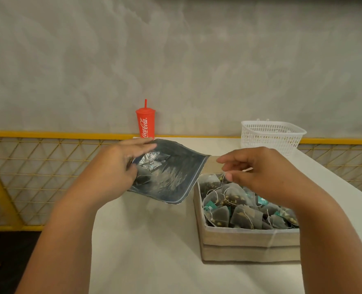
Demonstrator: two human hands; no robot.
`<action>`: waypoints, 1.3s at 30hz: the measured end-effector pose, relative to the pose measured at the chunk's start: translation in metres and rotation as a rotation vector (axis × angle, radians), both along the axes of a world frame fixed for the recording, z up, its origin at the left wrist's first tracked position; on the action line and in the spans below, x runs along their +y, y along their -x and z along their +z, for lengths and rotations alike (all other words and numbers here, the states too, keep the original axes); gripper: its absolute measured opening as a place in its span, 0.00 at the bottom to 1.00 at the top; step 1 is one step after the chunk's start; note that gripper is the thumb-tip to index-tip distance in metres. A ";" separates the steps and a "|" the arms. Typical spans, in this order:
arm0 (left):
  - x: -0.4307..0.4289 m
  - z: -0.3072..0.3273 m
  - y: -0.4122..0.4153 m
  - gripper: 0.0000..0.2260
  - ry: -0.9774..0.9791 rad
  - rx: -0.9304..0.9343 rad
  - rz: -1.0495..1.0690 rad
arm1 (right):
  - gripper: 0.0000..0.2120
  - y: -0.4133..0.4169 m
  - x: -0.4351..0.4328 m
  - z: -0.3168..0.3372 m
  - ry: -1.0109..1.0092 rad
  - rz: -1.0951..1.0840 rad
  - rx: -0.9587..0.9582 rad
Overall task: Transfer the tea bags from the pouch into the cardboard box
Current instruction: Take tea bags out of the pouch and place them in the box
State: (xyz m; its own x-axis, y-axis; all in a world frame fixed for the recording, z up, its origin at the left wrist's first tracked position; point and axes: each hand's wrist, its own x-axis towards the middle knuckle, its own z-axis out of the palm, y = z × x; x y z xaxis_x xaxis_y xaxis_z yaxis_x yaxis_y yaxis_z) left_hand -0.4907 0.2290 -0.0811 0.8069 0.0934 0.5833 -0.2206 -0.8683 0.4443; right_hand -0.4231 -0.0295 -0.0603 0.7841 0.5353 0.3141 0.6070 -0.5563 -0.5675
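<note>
Curled round the left edge of the pouch (169, 179) with the left hand (114, 166): thumb bent in at the open mouth, long fingers (142, 143) laid nearly straight along the far side. Held up off the table (144, 251), tilted, mouth turned toward the camera, silver lining showing inside. Within it, crumpled foil (151, 161) near the top and what looks like one dark tea bag low by the thumb, too dim to be sure. Right corner touching the far left corner of the cardboard box (250, 238), or just over it; cannot tell which. On to the right hand (269, 172): hovering above the far end of the box, fingers loosely half-bent and spread, index pointing left toward the pouch, thumb tip apart from it. Under those fingers a thin pale sliver (248, 169), maybe a thread or tag; cannot tell whether pinched or merely lying behind. Below, heaped in the box to just under its rim, the tea bags (243, 213): grey mesh pyramids with dark leaf, white threads and teal tags, tangled together. Box standing on the right side of the white table. Farther out, against the grey wall (197, 60): a red cup (145, 126) with lid and straw behind the pouch, a white plastic basket (271, 134) at the far right corner. Left of the table, a yellow railing (48, 135) with mesh.
</note>
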 end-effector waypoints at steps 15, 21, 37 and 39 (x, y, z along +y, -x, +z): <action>-0.013 -0.009 0.031 0.25 -0.088 -0.256 0.165 | 0.22 0.034 0.069 -0.037 -0.050 0.028 -0.129; -0.030 -0.003 0.047 0.21 -0.185 -0.482 0.251 | 0.24 0.070 0.089 -0.067 -0.734 -0.047 -0.018; -0.054 -0.008 0.058 0.18 -0.469 -0.648 0.215 | 0.36 0.079 0.145 -0.075 -1.085 -0.107 0.323; -0.058 -0.008 0.058 0.19 -0.504 -0.631 0.206 | 0.36 0.077 0.148 -0.077 -1.112 -0.134 0.344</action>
